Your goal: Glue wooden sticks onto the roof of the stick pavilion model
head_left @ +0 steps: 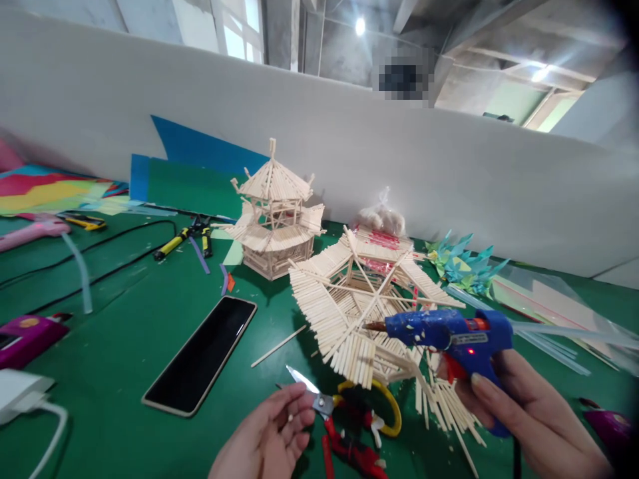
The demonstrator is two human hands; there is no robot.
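Note:
My right hand (529, 416) grips a blue hot glue gun (452, 332) by its handle, nozzle pointing left at a fan-shaped roof (349, 299) built from thin wooden sticks. My left hand (272, 439) hovers low at the front, fingers curled in a pinch on a small stick piece, just left of red and yellow scissors (344, 419) lying on the green table (124, 346). A finished stick pagoda (274, 219) stands behind the roof. Loose sticks (444, 406) lie under the glue gun.
A black phone (202, 352) lies face up left of the roof. Pliers (187, 236), cables, coloured paper sheets (44, 189) and a purple case (27, 336) sit at the left. Teal paper shapes (464, 263), clear glue sticks and a plastic bag (382, 216) are near the white partition wall.

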